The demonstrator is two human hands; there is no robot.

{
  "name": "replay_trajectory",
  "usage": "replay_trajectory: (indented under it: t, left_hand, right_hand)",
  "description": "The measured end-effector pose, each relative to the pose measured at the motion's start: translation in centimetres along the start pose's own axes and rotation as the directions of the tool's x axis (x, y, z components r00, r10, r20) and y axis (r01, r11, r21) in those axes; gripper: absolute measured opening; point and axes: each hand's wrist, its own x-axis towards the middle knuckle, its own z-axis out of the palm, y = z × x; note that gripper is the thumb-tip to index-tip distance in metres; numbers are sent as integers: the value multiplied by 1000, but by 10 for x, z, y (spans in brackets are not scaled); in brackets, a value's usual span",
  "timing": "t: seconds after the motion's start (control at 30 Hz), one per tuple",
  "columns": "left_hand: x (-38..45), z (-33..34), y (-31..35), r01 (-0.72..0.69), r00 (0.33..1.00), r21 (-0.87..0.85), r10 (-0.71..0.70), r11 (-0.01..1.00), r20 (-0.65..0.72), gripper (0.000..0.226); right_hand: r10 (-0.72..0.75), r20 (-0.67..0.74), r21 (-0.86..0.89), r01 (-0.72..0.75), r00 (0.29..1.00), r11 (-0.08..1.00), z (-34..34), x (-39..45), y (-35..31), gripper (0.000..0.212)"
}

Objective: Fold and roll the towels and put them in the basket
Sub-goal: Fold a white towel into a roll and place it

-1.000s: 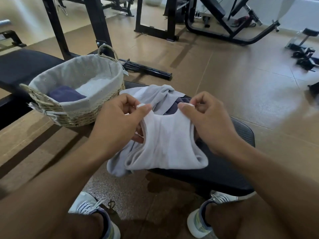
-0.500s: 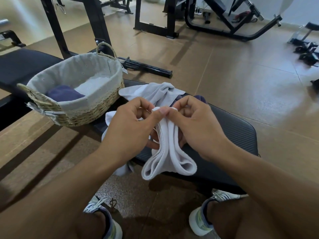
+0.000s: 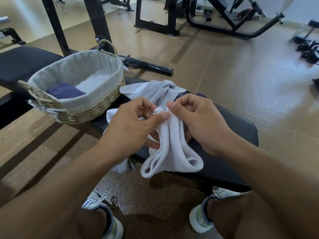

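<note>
A white towel (image 3: 174,152), folded into a narrow hanging strip, is held up over the black bench pad (image 3: 229,135). My left hand (image 3: 131,130) and my right hand (image 3: 198,123) both pinch its top edge, thumbs nearly touching. Behind them lies a crumpled pale grey towel (image 3: 155,91) with a bit of dark purple cloth (image 3: 201,95) beside it. The woven basket (image 3: 89,111) with a grey liner stands on the bench to the left, holding a rolled purple towel (image 3: 63,91) and a white one (image 3: 96,80).
Black gym machine frames (image 3: 96,23) rise behind the basket, and a barbell rack foot (image 3: 148,65) lies on the floor. More equipment stands at the far right (image 3: 309,49). My two shoes (image 3: 203,216) rest on the floor under the bench edge.
My hands have come together, bringing the towel's two top corners to meet, so the wide towel is now folded into a narrow strip. The basket has not moved.
</note>
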Motion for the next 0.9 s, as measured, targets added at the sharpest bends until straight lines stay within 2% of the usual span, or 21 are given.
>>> replay_trajectory:
  t: [0.27,0.43,0.53,0.63,0.67,0.77,0.83,0.9]
  left_hand:
    - [-2,3,-1,3,1000,-15,-3,1000,12,31]
    - [-3,2,-2,64,998,-85,-64,994,7,22]
    - [-3,1,-2,142,990,-178,-143,974,7,22]
    - [-3,3,-3,165,985,-214,-171,963,-12,18]
    - [-3,4,-3,169,984,-232,-176,958,-10,17]
    - [-3,3,-1,186,981,-255,-193,949,0,12]
    - [-1,-2,0,134,989,-175,-143,975,-40,19]
    - [4,-17,-1,-8,996,141,21,990,-91,44]
  right_hand:
    - [19,26,-27,-18,999,999,4,-2,-1,27]
    - [56,157,20,-60,986,998,3,-5,-2,30]
    - [30,224,-170,9,974,985,-2,-5,-2,32]
    - [-24,284,-423,148,958,894,-3,-8,1,65]
    - [-48,295,-483,193,954,854,-1,-9,2,71]
    - [-102,307,-545,263,946,796,2,-10,6,73]
    - [-99,300,-526,251,949,812,1,-7,8,76]
    - [-69,302,-472,212,951,856,-4,-3,7,80]
